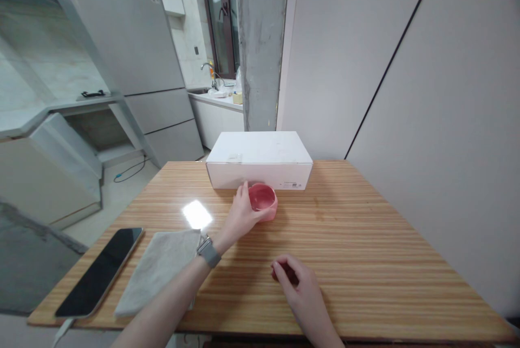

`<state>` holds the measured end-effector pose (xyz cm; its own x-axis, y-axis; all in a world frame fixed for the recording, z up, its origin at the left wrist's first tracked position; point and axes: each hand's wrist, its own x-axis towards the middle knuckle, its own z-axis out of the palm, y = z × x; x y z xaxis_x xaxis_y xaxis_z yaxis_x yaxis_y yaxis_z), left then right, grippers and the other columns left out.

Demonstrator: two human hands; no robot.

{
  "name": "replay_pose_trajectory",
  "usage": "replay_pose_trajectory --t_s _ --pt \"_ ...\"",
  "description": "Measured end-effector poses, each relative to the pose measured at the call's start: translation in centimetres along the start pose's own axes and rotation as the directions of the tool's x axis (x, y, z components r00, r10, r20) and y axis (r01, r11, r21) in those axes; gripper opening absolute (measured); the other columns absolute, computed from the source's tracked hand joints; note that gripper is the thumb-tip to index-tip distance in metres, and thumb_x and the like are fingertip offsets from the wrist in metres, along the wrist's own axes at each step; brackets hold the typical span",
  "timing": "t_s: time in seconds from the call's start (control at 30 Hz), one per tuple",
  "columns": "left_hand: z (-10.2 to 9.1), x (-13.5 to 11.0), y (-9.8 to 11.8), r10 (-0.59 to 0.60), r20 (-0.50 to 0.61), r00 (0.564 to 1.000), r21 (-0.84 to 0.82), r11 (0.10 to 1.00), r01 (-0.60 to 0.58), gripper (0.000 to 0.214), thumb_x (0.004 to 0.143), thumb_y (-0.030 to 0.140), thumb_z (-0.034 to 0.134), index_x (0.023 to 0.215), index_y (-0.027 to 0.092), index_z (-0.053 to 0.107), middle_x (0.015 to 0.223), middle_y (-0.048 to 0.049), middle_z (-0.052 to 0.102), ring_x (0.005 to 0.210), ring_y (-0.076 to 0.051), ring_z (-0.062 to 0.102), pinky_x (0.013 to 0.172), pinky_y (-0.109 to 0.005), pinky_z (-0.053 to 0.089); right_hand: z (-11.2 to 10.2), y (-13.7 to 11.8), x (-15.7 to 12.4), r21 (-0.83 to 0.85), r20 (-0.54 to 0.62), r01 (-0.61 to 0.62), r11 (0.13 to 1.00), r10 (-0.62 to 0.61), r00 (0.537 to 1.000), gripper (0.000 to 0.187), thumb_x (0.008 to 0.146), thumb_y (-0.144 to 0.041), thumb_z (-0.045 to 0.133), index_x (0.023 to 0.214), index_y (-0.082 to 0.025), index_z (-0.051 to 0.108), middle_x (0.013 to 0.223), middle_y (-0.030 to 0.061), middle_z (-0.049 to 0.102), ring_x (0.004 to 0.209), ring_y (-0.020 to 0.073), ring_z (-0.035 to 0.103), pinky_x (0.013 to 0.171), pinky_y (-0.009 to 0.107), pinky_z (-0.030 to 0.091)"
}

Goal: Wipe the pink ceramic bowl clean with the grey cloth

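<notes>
My left hand (242, 211) grips the left side of a small pink bowl (264, 200) that stands on the wooden table (365, 250), just in front of a white cardboard box (259, 159). A grey watch sits on that wrist. My right hand (298, 285) rests on the table nearer to me, its fingers curled over a small dark red thing (284, 272) that is mostly hidden.
A folded grey cloth (158, 266) lies at the left of the table, and a black phone (101, 271) with a cable lies beside it near the left edge. A grey wall runs along the right side. A fridge and kitchen counters stand beyond the table at left.
</notes>
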<state>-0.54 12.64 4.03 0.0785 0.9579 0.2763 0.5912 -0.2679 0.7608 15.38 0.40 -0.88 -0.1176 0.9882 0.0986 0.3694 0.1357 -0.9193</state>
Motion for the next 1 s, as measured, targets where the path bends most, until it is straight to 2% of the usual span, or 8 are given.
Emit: replay_pose_trajectory --t_s 0.07,0.17,0.3,0.47,0.63,0.77,0.87,1.0 --pt "-1.4 -1.1 0.2 0.032 0.025 0.999 0.162 0.986 -0.035 0.094 0.076 0.059 0.062 0.145 0.007 0.027 0.15 -0.0252 0.03 0.14 -0.035 0.028 0.11 -0.049 0.029 0.0 0.2 0.0 -0.005 -0.015 0.009 1.0 -0.01 1.0 0.031 0.093 -0.042 0.044 0.078 -0.02 0.059 0.072 0.0036 0.063 0.069 0.0187 0.059 0.066 0.028 0.044" --pt "-4.7 -4.6 0.7 0.077 0.097 0.992 0.451 0.885 -0.113 0.062 0.086 0.054 0.049 0.133 0.014 0.048 0.14 -0.0189 0.048 0.13 -0.032 0.045 0.104 -0.046 0.038 0.1 0.2 -0.1 -0.024 -0.02 0.022 0.999 -0.022 1.0 0.029 0.093 -0.041 0.045 0.078 -0.02 0.059 0.073 0.0035 0.064 0.069 0.0185 0.059 0.065 0.028 0.044" --pt "-8.6 -11.8 -0.3 -0.104 0.022 0.994 0.779 0.625 0.049 0.039 0.088 0.044 0.043 0.107 0.017 0.065 0.1 -0.0165 0.068 0.094 -0.034 0.065 0.083 -0.047 0.05 0.1 0.0 0.0 -0.058 -0.009 0.026 0.998 -0.027 1.0 0.029 0.093 -0.04 0.046 0.075 -0.02 0.059 0.07 0.003 0.062 0.066 0.0181 0.058 0.062 0.028 0.043" --pt "-9.4 -18.8 -4.7 -0.159 0.134 0.978 0.793 0.609 -0.01 0.042 0.083 0.027 0.046 0.121 0.015 0.062 0.124 -0.0181 0.063 0.108 -0.034 0.062 0.089 -0.048 0.051 0.1 -0.1 0.1 -0.003 -0.022 -0.001 1.0 0.001 1.0 0.032 0.092 -0.043 0.047 0.073 -0.02 0.059 0.068 0.0025 0.062 0.065 0.018 0.058 0.062 0.028 0.044" --pt "-8.7 -19.2 -5.4 -0.137 0.103 0.985 0.766 0.643 0.009 0.043 0.084 0.011 0.038 0.117 0.017 0.064 0.13 -0.0143 0.06 0.118 -0.031 0.058 0.094 -0.044 0.05 0.2 -0.2 0.1 0.242 0.002 -0.128 0.962 0.132 0.991 0.038 0.084 -0.054 0.056 0.072 -0.018 0.061 0.07 0.0053 0.066 0.065 0.0188 0.061 0.06 0.029 0.046" --pt "-7.8 -17.5 -2.8 -0.179 0.064 0.982 0.628 0.772 0.1 0.036 0.094 0.024 0.035 0.119 0.023 0.06 0.101 -0.0072 0.075 0.083 -0.024 0.072 0.067 -0.032 0.058 0.5 -1.5 -0.1 0.641 0.291 -0.422 0.641 0.306 0.907 0.048 0.072 -0.057 0.07 0.093 -0.015 0.065 0.09 0.0123 0.072 0.075 0.0226 0.069 0.07 0.035 0.053" --pt "-5.5 -16.8 -0.7 0.047 0.027 0.998 0.506 0.861 -0.055 0.031 0.093 0.025 0.041 0.118 0.028 0.059 0.095 -0.0035 0.076 0.077 -0.02 0.073 0.067 -0.026 0.058 0.9 -3.0 -0.3 0.736 0.572 -0.608 0.298 0.208 0.794 0.046 0.077 -0.05 0.068 0.106 -0.015 0.064 0.106 0.0139 0.071 0.092 0.0235 0.07 0.088 0.04 0.05" --pt "-0.6 -17.3 1.0 0.391 0.031 0.92 0.457 0.813 -0.36 0.04 0.088 0.015 0.046 0.125 0.026 0.056 0.102 -0.006 0.075 0.085 -0.019 0.073 0.075 -0.023 0.058 1.3 -3.8 -0.2 0.755 0.544 -0.599 0.268 0.255 0.8 0.047 0.086 -0.057 0.051 0.095 -0.014 0.069 0.085 0.0108 0.075 0.083 0.0227 0.071 0.08 0.035 0.054"
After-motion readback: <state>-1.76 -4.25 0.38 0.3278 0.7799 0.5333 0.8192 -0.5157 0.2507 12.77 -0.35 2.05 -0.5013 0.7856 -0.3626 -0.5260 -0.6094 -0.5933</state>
